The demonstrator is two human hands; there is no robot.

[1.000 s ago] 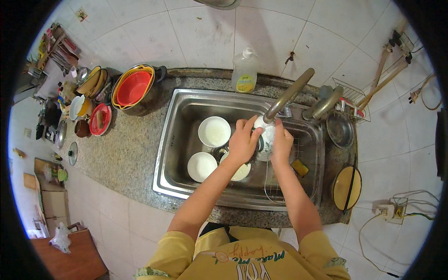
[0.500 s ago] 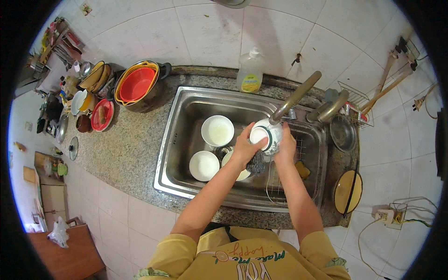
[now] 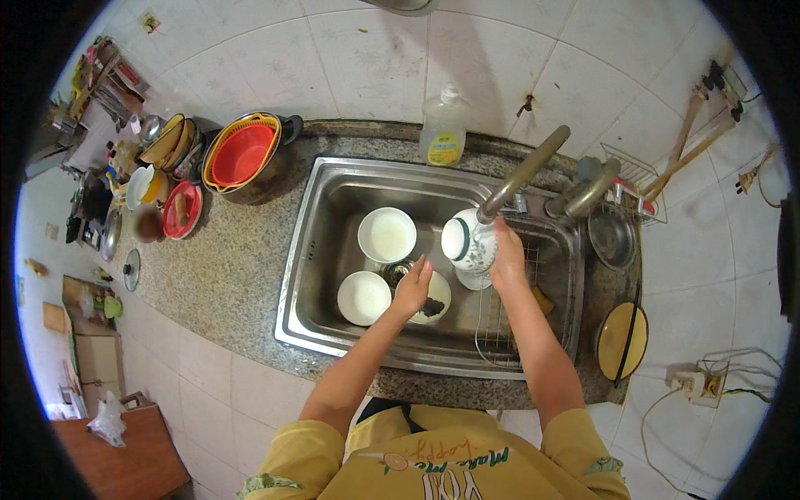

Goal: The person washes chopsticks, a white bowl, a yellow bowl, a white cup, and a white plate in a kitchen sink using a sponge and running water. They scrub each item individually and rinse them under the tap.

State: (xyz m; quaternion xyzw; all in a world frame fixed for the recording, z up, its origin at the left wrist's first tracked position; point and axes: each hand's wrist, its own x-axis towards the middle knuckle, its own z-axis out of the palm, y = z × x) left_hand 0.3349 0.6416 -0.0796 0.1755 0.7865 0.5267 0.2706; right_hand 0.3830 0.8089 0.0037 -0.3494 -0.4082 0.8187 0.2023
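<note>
Left hand (image 3: pixel 412 290): you've taken it off the patterned bowl (image 3: pixel 478 250); finger grip unclear beside dark scrubber (image 3: pixel 432 307).
Right hand (image 3: pixel 509 260): your fingers now hold the bowl alone.
Bowl position: tilted under faucet (image 3: pixel 528 169).

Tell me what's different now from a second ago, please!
The left hand let go of the patterned bowl and moved left and back toward the person. A dark pad shifted left along with it; whether that hand grips it is hidden. The right hand kept its grip on the patterned bowl under the faucet. The other white bowls and the soap bottle stayed put.
</note>
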